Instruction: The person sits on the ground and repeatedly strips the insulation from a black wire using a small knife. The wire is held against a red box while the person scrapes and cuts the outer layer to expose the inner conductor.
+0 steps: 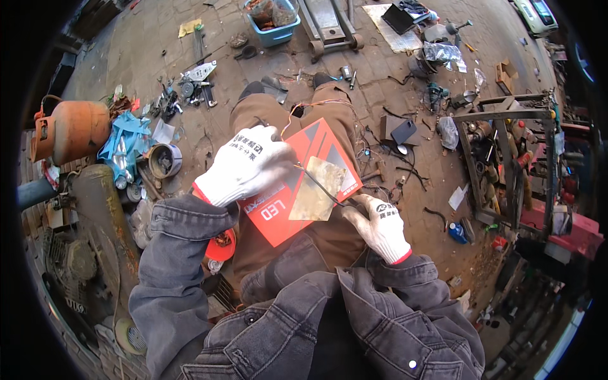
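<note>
An orange gas cylinder (82,130) sits between nine and ten o'clock, a blue basin (277,38) near twelve beside a wheeled jack (326,19), a metal rack (506,116) between two and three.

L hand (250,158) in white knit glove w/ red cuff, back up, fingers curled in, pointing far & a bit R. R hand (379,227), same type of glove, sits nearer & to the R, thumb & fingers bent close tog., pointing far-L. Hands well apart. L forearm (171,272) & R forearm (427,294) in dark grey denim sleeves, both elbows bent, L cuff turned back. Legs (256,113) in brown trousers, spread, dark shoes (252,89) showing past knees.
</note>
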Tool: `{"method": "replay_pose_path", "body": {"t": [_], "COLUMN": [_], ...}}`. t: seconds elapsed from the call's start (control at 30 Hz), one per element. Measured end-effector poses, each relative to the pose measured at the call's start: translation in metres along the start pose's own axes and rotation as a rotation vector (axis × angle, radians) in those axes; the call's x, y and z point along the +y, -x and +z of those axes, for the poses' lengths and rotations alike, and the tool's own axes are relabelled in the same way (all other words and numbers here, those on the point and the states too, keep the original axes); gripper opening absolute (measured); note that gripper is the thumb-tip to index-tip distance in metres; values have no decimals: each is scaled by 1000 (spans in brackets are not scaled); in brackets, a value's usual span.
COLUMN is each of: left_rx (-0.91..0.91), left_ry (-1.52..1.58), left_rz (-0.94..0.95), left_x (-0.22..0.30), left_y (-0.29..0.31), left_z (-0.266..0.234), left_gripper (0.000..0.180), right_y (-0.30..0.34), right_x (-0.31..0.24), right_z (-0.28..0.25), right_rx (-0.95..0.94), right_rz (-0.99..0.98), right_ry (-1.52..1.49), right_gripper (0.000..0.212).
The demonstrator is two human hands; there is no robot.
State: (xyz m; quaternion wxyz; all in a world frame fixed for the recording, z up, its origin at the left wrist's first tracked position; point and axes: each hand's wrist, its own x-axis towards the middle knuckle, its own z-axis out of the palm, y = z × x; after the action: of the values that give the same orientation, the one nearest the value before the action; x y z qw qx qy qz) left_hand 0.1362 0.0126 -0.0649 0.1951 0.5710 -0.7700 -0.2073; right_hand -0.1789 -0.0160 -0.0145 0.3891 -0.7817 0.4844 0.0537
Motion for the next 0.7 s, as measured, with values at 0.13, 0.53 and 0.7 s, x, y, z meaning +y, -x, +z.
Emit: {"method": "replay_pose_path", "body": {"t": [0.13, 0.53, 0.7], "left_rx": [-6, -19, 107], "left_ry": [-24, -137, -169], "left_rz": [-114, -136, -106], "left_x": [11, 19, 23], "left_y": [-6, -11, -8], "left_z": [3, 12, 20], "left_gripper": [26, 30, 28], "right_y": [-2, 4, -16], "right_x": [8, -19, -37], "right_z": [10, 5, 33], "right_rx": [-41, 198, 258], "right_rz": [87, -167, -287], "right_ry": [-104, -24, -67], "right_gripper": [42, 49, 52]}}
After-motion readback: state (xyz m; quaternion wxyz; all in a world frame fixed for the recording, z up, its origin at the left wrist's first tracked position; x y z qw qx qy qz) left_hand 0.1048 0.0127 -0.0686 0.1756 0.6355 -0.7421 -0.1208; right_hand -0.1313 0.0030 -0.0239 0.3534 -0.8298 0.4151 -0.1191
